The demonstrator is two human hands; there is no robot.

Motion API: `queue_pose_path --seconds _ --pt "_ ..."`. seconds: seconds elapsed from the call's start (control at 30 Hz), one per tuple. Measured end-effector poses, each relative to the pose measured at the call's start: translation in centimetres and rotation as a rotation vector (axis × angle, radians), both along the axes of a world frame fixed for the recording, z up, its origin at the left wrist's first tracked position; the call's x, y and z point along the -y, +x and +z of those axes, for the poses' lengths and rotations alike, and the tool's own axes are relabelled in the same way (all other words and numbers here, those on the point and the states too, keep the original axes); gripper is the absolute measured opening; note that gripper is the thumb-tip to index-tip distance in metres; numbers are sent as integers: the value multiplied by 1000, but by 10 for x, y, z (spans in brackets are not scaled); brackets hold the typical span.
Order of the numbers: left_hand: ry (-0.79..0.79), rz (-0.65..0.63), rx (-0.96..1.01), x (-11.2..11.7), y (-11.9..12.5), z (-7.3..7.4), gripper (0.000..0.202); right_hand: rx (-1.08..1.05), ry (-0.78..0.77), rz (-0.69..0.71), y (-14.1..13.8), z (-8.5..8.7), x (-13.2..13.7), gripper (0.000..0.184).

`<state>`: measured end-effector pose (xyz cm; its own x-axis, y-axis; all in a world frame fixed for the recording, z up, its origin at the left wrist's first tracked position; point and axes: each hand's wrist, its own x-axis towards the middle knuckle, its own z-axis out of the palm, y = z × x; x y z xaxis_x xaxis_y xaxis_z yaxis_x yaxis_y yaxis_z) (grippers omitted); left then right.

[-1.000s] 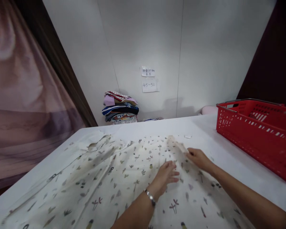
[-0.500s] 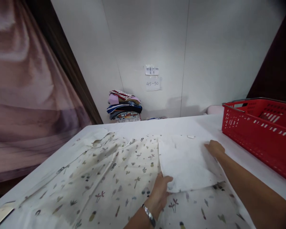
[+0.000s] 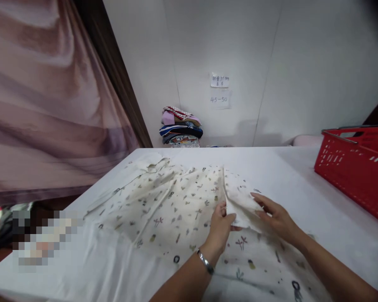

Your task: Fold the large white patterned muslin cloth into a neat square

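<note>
A cream cloth (image 3: 189, 205) printed with small palms and pineapples lies spread and rumpled over the white table. Its right part is turned over, showing a paler underside in a narrow flap (image 3: 244, 212). My left hand (image 3: 219, 228), with a silver bracelet at the wrist, is closed on the near left corner of that flap. On the flap's right side, my right hand (image 3: 277, 218) pinches the fabric between thumb and fingers. The cloth between the hands is slightly lifted and creased.
A red plastic basket (image 3: 355, 172) stands on the table (image 3: 290, 167) at the right. Folded clothes (image 3: 181, 128) are stacked beyond the far edge, below paper signs (image 3: 219, 90) on the wall. A pinkish curtain (image 3: 56, 100) hangs at left. A pixelated patch covers something on the near left.
My right hand has moved left toward my left hand, bringing the flap's right side over, so the white flap is narrower and its print shows at the far end. The view has shifted.
</note>
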<state>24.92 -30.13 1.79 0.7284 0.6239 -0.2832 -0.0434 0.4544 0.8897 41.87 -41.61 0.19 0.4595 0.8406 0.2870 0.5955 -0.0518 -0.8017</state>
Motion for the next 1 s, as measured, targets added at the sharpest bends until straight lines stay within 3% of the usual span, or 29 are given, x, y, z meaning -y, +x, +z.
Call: queue_pose_path --seconds 0.17,0.27,0.33,0.47,0.53,0.6,0.7,0.77,0.87,1.0 --pt "-81 60 8 11 -11 -6 45 -113 -127 133 -51 -19 -5 55" --pt "-102 85 31 12 -17 -11 45 -88 -126 85 -56 -19 -16 36" --pt "-92 107 22 9 -22 -13 47 -70 -84 -45 -50 -12 -18 28" --pt "-63 125 4 2 -31 -16 51 -98 110 -463 -30 10 -11 30" --pt "-61 114 2 3 -33 -16 53 4 187 -534 -29 19 -7 26" --pt "-62 102 8 7 -33 -14 55 158 202 -408 -39 23 -5 22" --pt "-56 85 47 13 -30 -6 51 266 136 -8 -62 17 -8 17" --pt "-59 81 73 15 -29 -1 48 277 87 149 -74 9 -10 21" --pt "-68 79 95 15 -30 3 47 275 73 200 -81 -1 -12 25" --pt "-87 98 102 13 -32 1 46 249 117 194 -80 -1 -12 26"
